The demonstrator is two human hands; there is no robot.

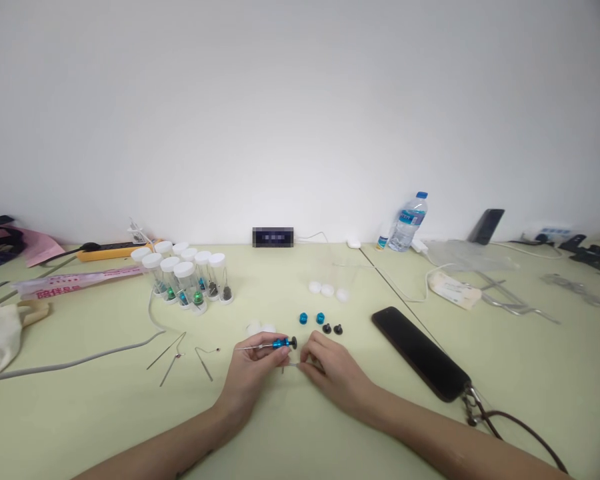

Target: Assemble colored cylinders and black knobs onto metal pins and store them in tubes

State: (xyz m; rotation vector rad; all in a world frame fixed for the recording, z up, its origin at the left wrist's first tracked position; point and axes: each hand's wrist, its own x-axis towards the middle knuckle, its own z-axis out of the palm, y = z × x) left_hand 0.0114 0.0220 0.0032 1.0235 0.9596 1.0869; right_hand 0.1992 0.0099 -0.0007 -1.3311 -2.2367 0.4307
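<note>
My left hand (pixel 246 375) is closed on a small tool-like piece with a blue metal body (pixel 279 343), a black round knob at its right end and a thin metal rod pointing left. Close beside it, my right hand (pixel 339 368) pinches a thin bent metal piece (pixel 291 365) that reaches toward the left fingertips. Just beyond the hands lie a blue metal part (pixel 303 319) and another like it (pixel 321 318). Near these are two black knobs (pixel 327 329). Left of my left hand lie several thin bent metal rods (pixel 169 353).
Several clear tubes with white caps (pixel 184 269) stand at the left back. White round caps (pixel 327 289) sit beyond the blue parts. A black phone (pixel 420 353) with a strap lies on the right. A water bottle (pixel 409 223) stands by the wall; a grey cable (pixel 90 360) crosses the left side.
</note>
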